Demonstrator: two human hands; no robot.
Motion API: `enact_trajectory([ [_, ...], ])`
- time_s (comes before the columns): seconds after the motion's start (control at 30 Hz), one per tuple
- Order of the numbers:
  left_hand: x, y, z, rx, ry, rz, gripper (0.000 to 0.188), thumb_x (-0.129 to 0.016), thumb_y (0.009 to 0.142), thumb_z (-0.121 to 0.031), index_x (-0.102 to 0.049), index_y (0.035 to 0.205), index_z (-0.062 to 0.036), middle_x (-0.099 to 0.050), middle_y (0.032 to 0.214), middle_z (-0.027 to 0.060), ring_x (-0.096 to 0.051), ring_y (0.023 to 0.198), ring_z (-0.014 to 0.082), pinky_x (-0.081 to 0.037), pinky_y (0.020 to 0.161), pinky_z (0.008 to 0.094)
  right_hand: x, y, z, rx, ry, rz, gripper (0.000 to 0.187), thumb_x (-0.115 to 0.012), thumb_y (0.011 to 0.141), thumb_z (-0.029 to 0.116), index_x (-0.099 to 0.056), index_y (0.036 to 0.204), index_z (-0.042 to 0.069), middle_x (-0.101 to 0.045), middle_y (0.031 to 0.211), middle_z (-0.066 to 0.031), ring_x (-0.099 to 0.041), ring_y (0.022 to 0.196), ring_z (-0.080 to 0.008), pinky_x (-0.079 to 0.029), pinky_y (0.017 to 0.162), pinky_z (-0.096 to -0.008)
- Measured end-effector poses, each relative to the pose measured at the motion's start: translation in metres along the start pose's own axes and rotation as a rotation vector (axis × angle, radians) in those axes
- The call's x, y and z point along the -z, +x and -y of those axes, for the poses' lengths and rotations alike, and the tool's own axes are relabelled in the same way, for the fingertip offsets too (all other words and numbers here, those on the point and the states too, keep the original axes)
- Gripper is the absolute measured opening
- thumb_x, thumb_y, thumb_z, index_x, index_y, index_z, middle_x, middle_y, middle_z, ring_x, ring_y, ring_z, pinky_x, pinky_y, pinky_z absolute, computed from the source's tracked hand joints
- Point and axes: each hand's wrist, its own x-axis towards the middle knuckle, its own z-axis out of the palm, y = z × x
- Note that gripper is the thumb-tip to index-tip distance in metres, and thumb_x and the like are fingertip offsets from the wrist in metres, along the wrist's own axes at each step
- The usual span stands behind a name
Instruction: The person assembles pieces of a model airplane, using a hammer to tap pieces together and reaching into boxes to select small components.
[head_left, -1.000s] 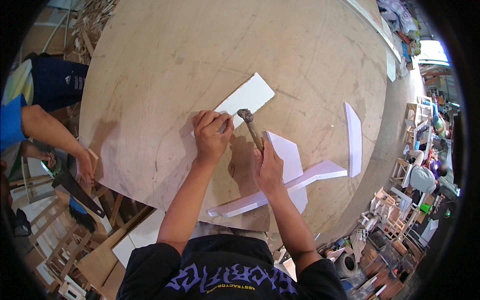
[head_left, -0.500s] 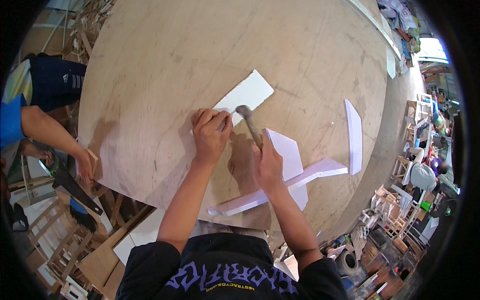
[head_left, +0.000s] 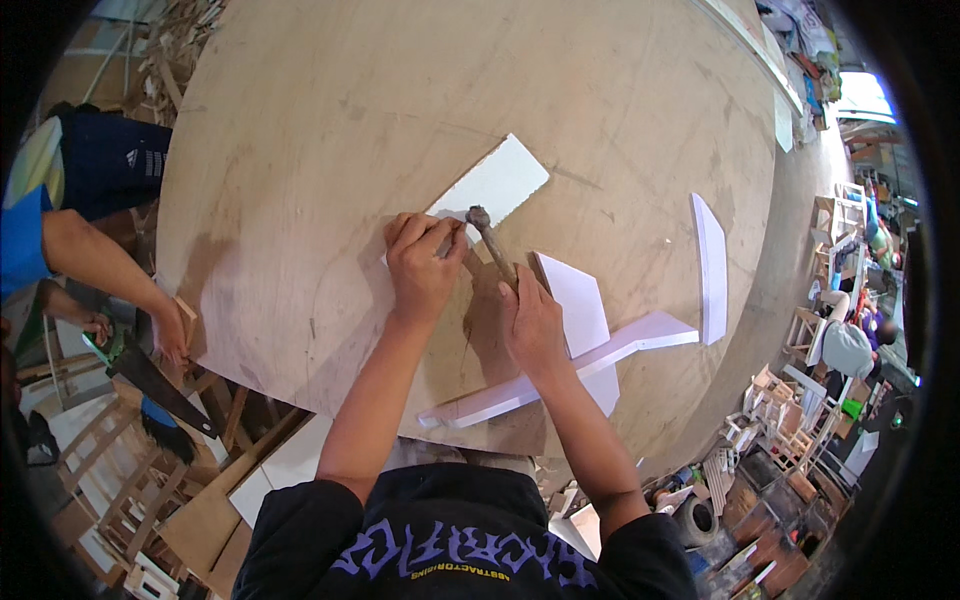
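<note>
One white board [head_left: 503,178] lies partly under your left fingers [head_left: 412,232], reaching beyond them; they pinch one thin piece [head_left: 464,223], too small to identify. Your right fingers [head_left: 528,288] wrap one hammer [head_left: 496,249], its head just right of the left fingertips. Right of and below your right fingers, three pale cut pieces [head_left: 655,334] lie on the table [head_left: 300,150], two overlapping. Well left of your left fingers is one handsaw [head_left: 160,388].

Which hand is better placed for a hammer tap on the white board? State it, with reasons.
Probably the right hand: it grips the hammer by the handle, its head over the white board. The left hand is at the board's nearer end, close to the hammer head.
</note>
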Motion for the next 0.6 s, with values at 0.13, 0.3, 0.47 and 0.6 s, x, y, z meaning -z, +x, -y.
enact_trajectory([
  [0.13, 0.000, 0.000, 0.002, -0.014, -0.036, -0.026, 0.013, -0.086, 0.075, -0.003, -0.079, 0.085, -0.0068, -0.070, 0.083, 0.0023, -0.065, 0.084, 0.0238, -0.049, 0.084, 0.0404, 0.001, 0.003, 0.002, -0.069, 0.039, 0.006, 0.023, -0.062, 0.108, 0.016, -0.059, 0.122, -0.004, -0.067, 0.091, -0.0265, -0.066, 0.084, -0.0504, -0.053, 0.067, -0.0523],
  [0.3, 0.002, 0.002, 0.000, -0.019, -0.046, -0.026, 0.016, -0.086, 0.074, -0.002, -0.079, 0.086, -0.0082, -0.067, 0.082, 0.0014, -0.065, 0.083, 0.0234, -0.049, 0.083, 0.0399, 0.006, 0.014, 0.010, -0.111, 0.151, -0.088, 0.023, -0.060, 0.110, 0.016, -0.060, 0.122, -0.003, -0.068, 0.088, -0.0229, -0.068, 0.078, -0.0430, -0.053, 0.068, -0.0457],
  [0.47, 0.000, 0.001, 0.003, 0.033, -0.099, -0.010, 0.018, -0.086, 0.071, -0.002, -0.078, 0.084, -0.0106, -0.063, 0.079, 0.0003, -0.064, 0.081, 0.0213, -0.049, 0.083, 0.0390, 0.002, 0.039, 0.020, -0.194, 0.218, -0.105, 0.023, -0.064, 0.108, 0.017, -0.063, 0.122, -0.001, -0.071, 0.091, -0.0186, -0.070, 0.076, -0.0336, -0.053, 0.070, -0.0419],
  [0.6, 0.015, 0.008, 0.006, 0.055, -0.190, 0.102, 0.018, -0.085, 0.069, -0.002, -0.076, 0.081, -0.0115, -0.061, 0.077, 0.0000, -0.062, 0.079, 0.0202, -0.049, 0.079, 0.0373, 0.008, 0.068, 0.039, -0.300, 0.281, 0.007, 0.023, -0.073, 0.102, 0.012, -0.065, 0.120, 0.000, -0.076, 0.097, -0.0144, -0.073, 0.079, -0.0250, -0.055, 0.073, -0.0380],
])
